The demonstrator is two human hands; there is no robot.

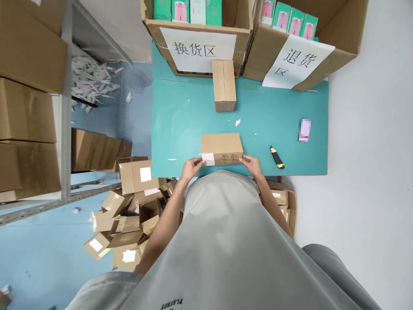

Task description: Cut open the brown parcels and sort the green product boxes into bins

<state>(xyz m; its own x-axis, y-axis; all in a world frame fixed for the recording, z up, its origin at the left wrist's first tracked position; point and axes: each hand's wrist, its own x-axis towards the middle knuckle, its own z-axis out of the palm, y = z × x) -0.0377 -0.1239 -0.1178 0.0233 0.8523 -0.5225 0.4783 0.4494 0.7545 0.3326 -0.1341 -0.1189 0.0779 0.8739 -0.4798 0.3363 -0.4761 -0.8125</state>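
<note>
White-labelled cardboard carton [222, 149]: closed, seemingly uncut, left hand [191, 168] and right hand [252, 165] pinching its ends; utility knife [277, 157], unheld, three o'clock; plain carton [224, 86], closed, twelve o'clock

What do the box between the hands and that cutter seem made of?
The box looks like matte cardboard: dull brown faces. The cutter probably has a smooth plastic handle, given its solid black and yellow; its tip is too small to tell.
</note>
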